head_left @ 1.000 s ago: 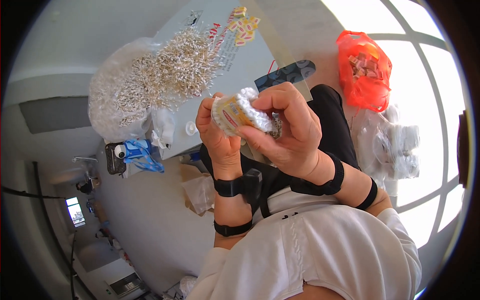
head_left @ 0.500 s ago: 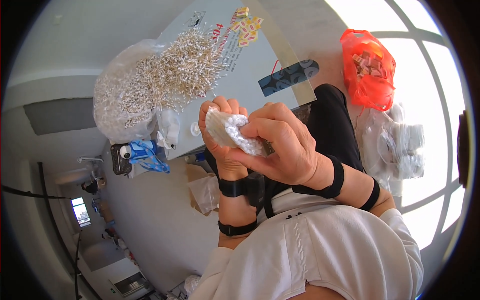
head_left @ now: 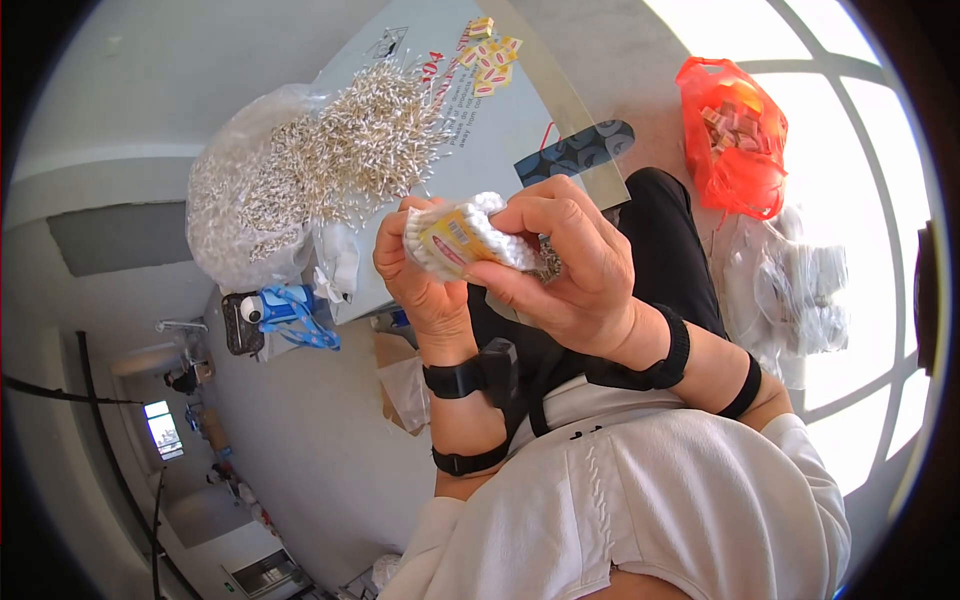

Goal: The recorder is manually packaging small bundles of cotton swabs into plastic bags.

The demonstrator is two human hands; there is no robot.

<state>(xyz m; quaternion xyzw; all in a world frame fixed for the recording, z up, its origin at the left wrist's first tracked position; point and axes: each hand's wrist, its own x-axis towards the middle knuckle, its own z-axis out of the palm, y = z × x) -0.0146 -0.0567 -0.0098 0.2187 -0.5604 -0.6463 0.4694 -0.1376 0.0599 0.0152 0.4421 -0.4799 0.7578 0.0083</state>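
Observation:
Between my two hands I hold a small clear bag of cotton swabs (head_left: 424, 256), its white tips bunched toward the right and a yellow printed card (head_left: 456, 238) facing up. My left hand (head_left: 412, 285) is wrapped round the bag's left side. The thumb and fingers of my right hand (head_left: 580, 265) pinch its right end. Beyond my hands a large heap of loose cotton swabs (head_left: 385, 130) lies on the table (head_left: 500, 150), spilling from a big clear plastic bag (head_left: 225, 200). Several small yellow cards (head_left: 490, 62) are scattered near the table's far edge.
A dark blue patterned strip (head_left: 575, 152) lies at the table's right corner. On the floor to the right are a red plastic bag (head_left: 735, 175) of small pink packets and a clear bag of packs (head_left: 800, 290). A blue-and-white item (head_left: 290, 305) sits by the table's left edge.
The bag of swabs has been turned in my hands, so its yellow card now shows. My left hand has shifted slightly left and down.

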